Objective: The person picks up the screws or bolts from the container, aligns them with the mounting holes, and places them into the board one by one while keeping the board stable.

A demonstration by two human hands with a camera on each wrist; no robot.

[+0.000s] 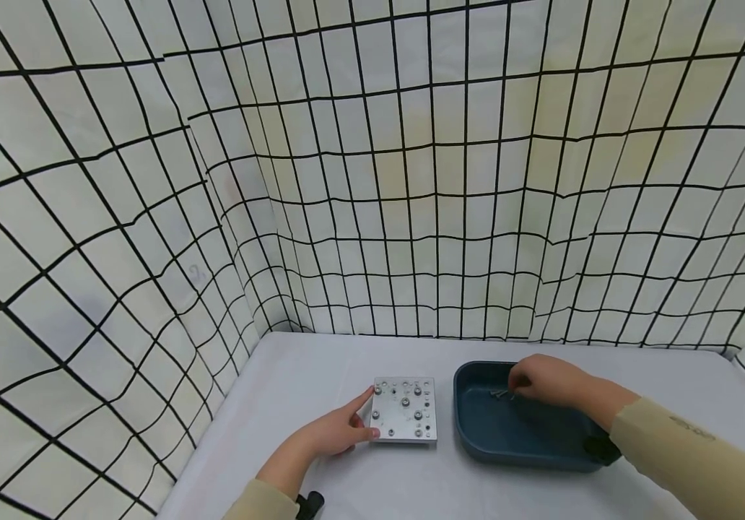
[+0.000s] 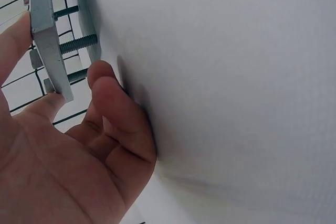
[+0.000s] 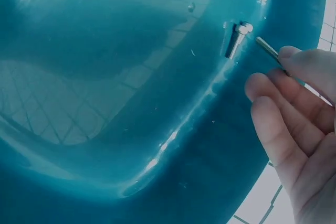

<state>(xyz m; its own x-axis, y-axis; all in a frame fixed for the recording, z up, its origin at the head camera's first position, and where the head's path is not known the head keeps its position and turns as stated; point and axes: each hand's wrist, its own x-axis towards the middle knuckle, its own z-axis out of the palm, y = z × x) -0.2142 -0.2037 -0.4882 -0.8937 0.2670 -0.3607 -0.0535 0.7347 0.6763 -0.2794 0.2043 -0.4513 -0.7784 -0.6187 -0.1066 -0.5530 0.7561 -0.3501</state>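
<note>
My left hand [image 1: 336,431] lies at the left side of a square metal plate [image 1: 388,427], index finger and thumb spread straight against its edge. Its other fingers bend beside the plate, against the white tabletop. Several bolts [image 1: 405,402] stand in the plate, and threaded shanks [image 2: 79,43] stick out underneath it. Over the far side of a blue tray [image 1: 509,458], my right hand [image 1: 548,380] pinches a bolt [image 3: 268,49] between thumb and fingers; its far end is hidden by them. Another bolt [image 3: 239,39] lies in the tray near that hand.
A white cloth [image 1: 242,448] covers the table. White walls with a black grid [image 1: 437,217] rise behind and to the left. A black object [image 1: 310,503] sits by my left sleeve, and a dark one [image 1: 600,448] by my right cuff overlaps the tray.
</note>
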